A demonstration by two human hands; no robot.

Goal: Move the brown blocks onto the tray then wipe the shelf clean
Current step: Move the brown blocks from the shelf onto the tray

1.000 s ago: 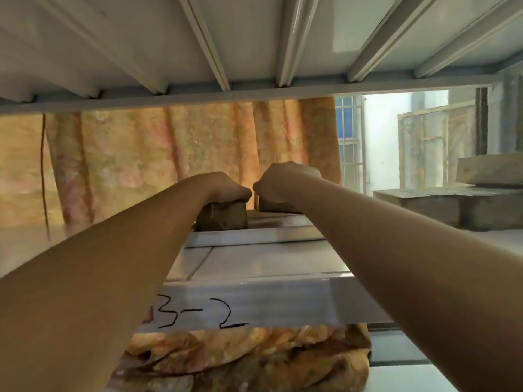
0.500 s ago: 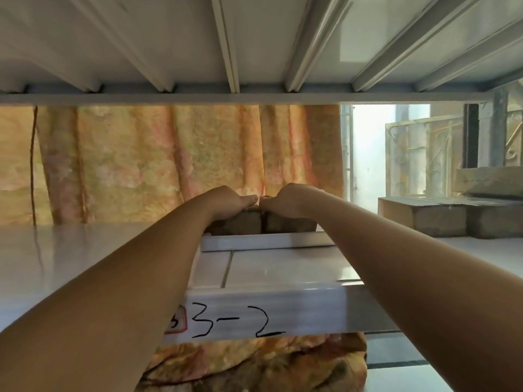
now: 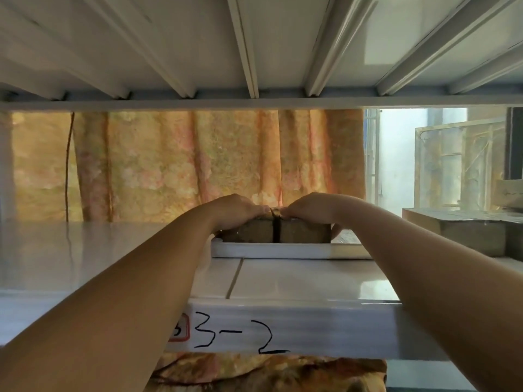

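The left hand [image 3: 240, 209] is gripping the left brown block [image 3: 249, 232] from the top, and the right hand [image 3: 314, 207] is gripping the right brown block [image 3: 304, 232]. Both blocks are sitting side by side on the white tray [image 3: 283, 250], far back on the shelf [image 3: 85, 250].

Shelf [image 3: 297, 278] lies open before the tray [image 3: 271, 250]. Upper shelf [image 3: 198, 52] limits headroom. Blocks [image 3: 467, 233] obstruct the right.

L hand [image 3: 237, 207] grips left brown block [image 3: 249, 232], R hand [image 3: 311, 207] grips right brown block [image 3: 304, 232], blocks touching side by side in white tray [image 3: 271, 250] on shelf [image 3: 297, 278] marked "3-2", floral curtain [image 3: 175, 165] behind.
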